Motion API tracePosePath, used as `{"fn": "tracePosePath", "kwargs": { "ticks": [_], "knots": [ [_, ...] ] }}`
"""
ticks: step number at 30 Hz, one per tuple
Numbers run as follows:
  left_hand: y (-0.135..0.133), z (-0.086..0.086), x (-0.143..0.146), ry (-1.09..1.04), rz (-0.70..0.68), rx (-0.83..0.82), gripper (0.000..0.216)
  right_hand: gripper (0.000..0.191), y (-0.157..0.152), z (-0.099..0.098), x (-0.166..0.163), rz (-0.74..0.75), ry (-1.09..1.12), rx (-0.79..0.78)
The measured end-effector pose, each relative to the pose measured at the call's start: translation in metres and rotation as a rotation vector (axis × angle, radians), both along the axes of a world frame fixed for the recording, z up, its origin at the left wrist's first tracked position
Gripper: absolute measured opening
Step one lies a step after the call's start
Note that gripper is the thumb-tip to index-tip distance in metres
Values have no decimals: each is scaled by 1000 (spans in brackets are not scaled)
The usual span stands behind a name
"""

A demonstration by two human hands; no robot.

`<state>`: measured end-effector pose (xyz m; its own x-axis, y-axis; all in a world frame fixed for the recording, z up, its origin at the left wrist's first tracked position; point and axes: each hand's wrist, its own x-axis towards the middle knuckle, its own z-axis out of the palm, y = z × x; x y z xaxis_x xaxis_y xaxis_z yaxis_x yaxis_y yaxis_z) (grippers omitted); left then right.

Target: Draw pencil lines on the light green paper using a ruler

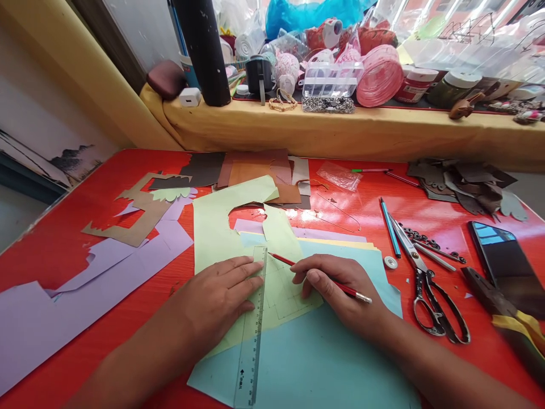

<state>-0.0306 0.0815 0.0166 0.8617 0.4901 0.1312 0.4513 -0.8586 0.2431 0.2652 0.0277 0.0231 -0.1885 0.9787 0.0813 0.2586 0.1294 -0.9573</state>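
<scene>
My left hand (pixel 225 289) lies flat with its fingers stretched over a clear ruler (pixel 251 352), pressing it onto a pale green sheet of paper (pixel 213 233). The ruler runs roughly up and down across the sheet. My right hand (pixel 336 284) is closed around a red pencil (pixel 283 259), whose tip is close to the ruler's upper right edge. Whether the tip touches the paper I cannot tell. Thin pencil lines show on the green sheet between my hands. Beneath it lies a light blue sheet (pixel 332 358).
To the right are scissors (pixel 421 272), a blue pen (pixel 390 227), a phone (pixel 506 261) and pliers (pixel 506 312). Purple paper (pixel 106 301) and a brown cut-out (pixel 131 227) lie left. Leather scraps (pixel 464 184) sit at the back right. A crowded sill (pixel 272 128) runs behind.
</scene>
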Motion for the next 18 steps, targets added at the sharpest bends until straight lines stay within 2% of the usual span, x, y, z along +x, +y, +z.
{"fn": "tracePosePath", "kwargs": {
  "ticks": [5,18],
  "knots": [
    [1,1,0,12,-20,-1,35,38,0,0,0,3,4,-8],
    [-3,-1,1,-3,34,-30,37,36,-1,0,0,-4,6,-8]
  ]
}}
